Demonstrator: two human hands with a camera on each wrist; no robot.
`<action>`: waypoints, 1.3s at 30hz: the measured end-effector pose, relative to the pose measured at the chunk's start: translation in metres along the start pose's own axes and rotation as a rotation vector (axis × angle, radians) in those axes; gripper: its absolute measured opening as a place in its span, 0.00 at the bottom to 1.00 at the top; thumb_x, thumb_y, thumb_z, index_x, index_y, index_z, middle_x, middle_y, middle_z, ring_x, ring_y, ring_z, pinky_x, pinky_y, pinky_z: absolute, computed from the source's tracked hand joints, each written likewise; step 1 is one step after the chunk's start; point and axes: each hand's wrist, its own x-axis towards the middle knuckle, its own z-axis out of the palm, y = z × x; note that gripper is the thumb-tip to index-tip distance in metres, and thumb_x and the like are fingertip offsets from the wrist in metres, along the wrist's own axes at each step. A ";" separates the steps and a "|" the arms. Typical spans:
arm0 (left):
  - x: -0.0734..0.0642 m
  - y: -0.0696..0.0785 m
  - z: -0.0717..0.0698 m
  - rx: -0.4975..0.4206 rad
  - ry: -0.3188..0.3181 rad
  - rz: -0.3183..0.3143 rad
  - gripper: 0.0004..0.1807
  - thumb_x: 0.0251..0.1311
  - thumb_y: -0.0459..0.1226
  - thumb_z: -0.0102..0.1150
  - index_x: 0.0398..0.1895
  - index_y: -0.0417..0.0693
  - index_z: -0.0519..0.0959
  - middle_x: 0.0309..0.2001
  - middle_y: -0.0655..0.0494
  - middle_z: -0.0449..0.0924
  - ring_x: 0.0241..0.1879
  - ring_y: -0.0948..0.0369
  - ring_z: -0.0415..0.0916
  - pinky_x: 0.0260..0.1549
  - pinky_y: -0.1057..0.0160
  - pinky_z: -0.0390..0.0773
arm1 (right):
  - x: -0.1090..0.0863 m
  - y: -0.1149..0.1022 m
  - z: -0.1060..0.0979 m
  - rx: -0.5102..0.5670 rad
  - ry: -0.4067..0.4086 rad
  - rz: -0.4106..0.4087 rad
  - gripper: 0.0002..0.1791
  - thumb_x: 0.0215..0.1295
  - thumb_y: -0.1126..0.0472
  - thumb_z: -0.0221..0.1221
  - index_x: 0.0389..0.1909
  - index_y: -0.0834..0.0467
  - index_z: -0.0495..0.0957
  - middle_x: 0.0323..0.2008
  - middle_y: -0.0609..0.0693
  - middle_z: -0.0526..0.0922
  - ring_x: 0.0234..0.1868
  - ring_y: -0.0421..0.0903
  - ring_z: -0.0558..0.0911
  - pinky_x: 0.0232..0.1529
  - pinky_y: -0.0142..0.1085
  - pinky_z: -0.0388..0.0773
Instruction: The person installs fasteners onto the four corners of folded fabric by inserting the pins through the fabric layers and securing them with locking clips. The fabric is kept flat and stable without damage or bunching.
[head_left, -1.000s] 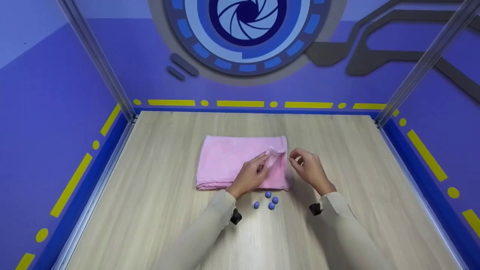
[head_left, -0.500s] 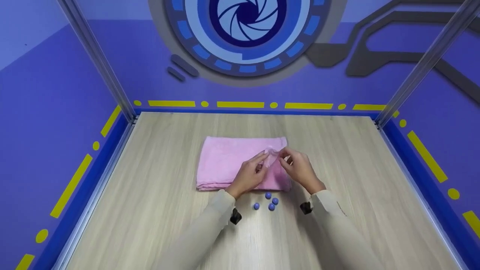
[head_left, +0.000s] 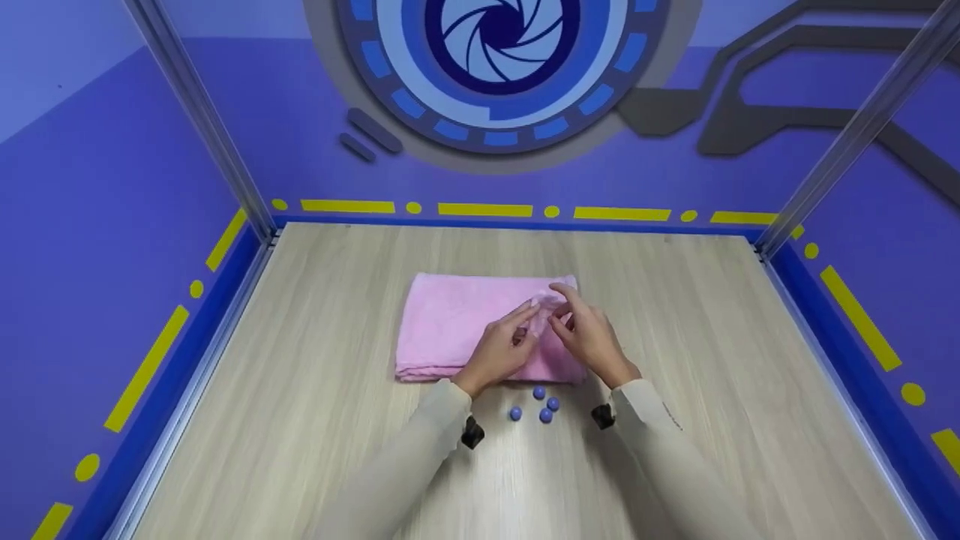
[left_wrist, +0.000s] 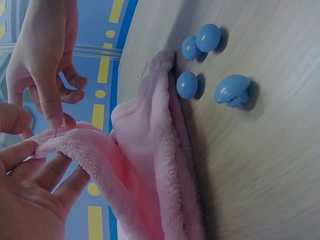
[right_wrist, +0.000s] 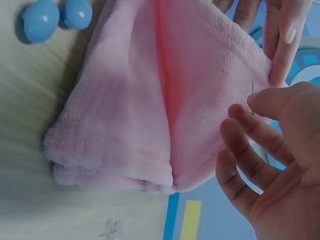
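A folded pink fleece blanket [head_left: 450, 319] lies on the table, its right-hand upper layer lifted. My left hand [head_left: 496, 356] holds the raised edge, with fingers behind the cloth in the left wrist view. My right hand [head_left: 594, 346] is close by on the right. Between its thumb and index finger it pinches a thin pin with a small clear head [right_wrist: 249, 111], and the needle stands against the fleece. Whether the needle passes through the cloth cannot be told. Several blue mushroom-shaped caps [left_wrist: 233, 90] lie in front of the blanket.
More clear pins [right_wrist: 113, 229] lie on the wooden table [head_left: 315, 300] beyond the blanket's right edge. Blue-purple panels [head_left: 247, 127] with yellow dashes enclose the back and sides, joined by metal corner posts [head_left: 199, 112].
My right hand has moved left from beside the blanket to the lifted edge, bringing the pin against the cloth. The left hand keeps its hold. The caps stay put.
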 end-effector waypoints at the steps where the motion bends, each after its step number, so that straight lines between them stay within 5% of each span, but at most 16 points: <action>1: 0.000 0.000 0.000 -0.004 -0.005 -0.004 0.26 0.72 0.33 0.55 0.71 0.36 0.71 0.74 0.43 0.67 0.60 0.52 0.80 0.60 0.60 0.78 | 0.000 0.000 0.000 -0.006 0.000 0.002 0.29 0.64 0.69 0.67 0.67 0.58 0.73 0.32 0.52 0.89 0.22 0.44 0.81 0.24 0.38 0.80; 16: 0.001 0.004 -0.001 0.016 -0.019 0.028 0.26 0.71 0.31 0.56 0.71 0.35 0.71 0.73 0.44 0.68 0.69 0.52 0.71 0.62 0.62 0.76 | 0.003 -0.003 0.003 -0.030 -0.006 0.026 0.23 0.65 0.68 0.67 0.61 0.58 0.77 0.33 0.52 0.89 0.25 0.45 0.83 0.26 0.42 0.82; 31: 0.001 0.005 -0.001 0.005 -0.029 0.036 0.27 0.71 0.31 0.54 0.72 0.36 0.70 0.74 0.47 0.66 0.70 0.55 0.69 0.62 0.64 0.75 | 0.001 -0.008 0.009 -0.100 0.029 0.009 0.20 0.63 0.66 0.68 0.56 0.61 0.80 0.32 0.52 0.89 0.25 0.45 0.84 0.27 0.43 0.84; 39: 0.000 0.004 0.001 -0.004 -0.026 0.033 0.25 0.73 0.30 0.52 0.71 0.35 0.71 0.73 0.43 0.67 0.68 0.53 0.72 0.59 0.64 0.78 | -0.001 -0.010 0.009 -0.041 0.000 0.054 0.20 0.64 0.66 0.70 0.56 0.60 0.79 0.34 0.53 0.89 0.26 0.46 0.85 0.29 0.43 0.85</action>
